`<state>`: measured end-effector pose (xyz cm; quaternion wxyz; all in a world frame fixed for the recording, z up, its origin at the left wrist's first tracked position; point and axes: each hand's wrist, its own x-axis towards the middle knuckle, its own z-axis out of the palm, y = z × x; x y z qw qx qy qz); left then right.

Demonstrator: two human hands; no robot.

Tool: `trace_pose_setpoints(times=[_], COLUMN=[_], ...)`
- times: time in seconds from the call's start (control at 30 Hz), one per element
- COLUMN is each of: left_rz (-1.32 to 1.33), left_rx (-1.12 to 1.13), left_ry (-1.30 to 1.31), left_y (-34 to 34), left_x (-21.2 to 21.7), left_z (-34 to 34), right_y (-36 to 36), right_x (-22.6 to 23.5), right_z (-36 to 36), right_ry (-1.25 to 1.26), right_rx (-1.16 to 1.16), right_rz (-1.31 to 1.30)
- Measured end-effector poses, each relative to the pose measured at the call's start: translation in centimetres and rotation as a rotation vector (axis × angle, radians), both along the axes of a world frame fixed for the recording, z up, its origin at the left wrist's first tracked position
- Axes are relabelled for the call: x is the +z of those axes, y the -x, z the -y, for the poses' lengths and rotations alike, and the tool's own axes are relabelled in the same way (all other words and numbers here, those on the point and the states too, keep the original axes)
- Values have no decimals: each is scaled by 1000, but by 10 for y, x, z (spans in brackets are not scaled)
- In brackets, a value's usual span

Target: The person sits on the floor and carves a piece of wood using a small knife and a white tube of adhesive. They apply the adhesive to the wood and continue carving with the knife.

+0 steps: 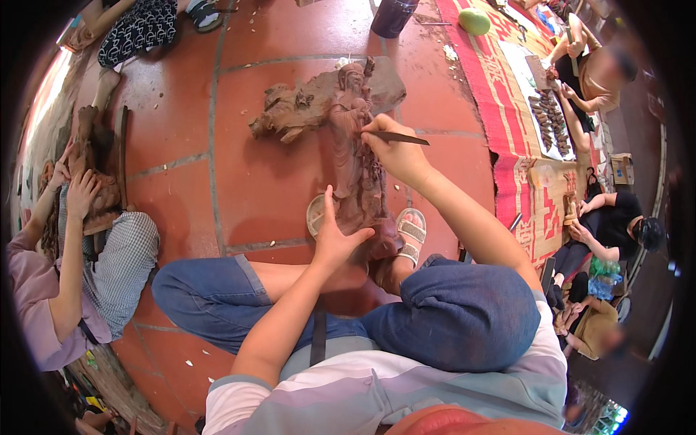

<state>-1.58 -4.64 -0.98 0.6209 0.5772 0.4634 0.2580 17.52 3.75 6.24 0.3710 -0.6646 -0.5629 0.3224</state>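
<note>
A carved reddish-brown wooden statue of a robed figure (346, 156) stands or leans in front of me, its head away from me and its base between my feet. My right hand (397, 151) is closed in a pinch on a thin, dark, flat carving tool (407, 138), and its fingers are against the statue's upper body on the right side. Low on the statue, my left hand (338, 238) lies against the base, index finger and thumb stretched apart. Behind the figure is a rough, gnarled piece of wood (293, 112).
Red floor tiles (268, 36) surround the work. On the left, another person's hands (81, 190) rest on a carving. A patterned red mat (516, 170) lies to the right, with a green fruit (474, 22) and rows of small dark pieces (549, 119). A dark cylindrical container (393, 17) stands far ahead.
</note>
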Motion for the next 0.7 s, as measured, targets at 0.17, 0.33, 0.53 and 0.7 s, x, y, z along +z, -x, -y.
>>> trace_pose_setpoints(times=[0.17,0.33,0.53,0.7], left_rz=[14,-11,7,-43], left_rx=[0,8,-7,-20], left_ry=[8,-11,11,7], left_y=[-2,-1,-3,-3], left_x=[2,8,6,6], left_z=[-1,-1,-4,-4], right_y=[3,5,-1,7], right_x=[-2,5,3,-4], right_z=[10,0,2,6], right_ry=[-136,-98,-177,-122], right_rx=[60,34,283,303], right_rz=[126,69,217,494])
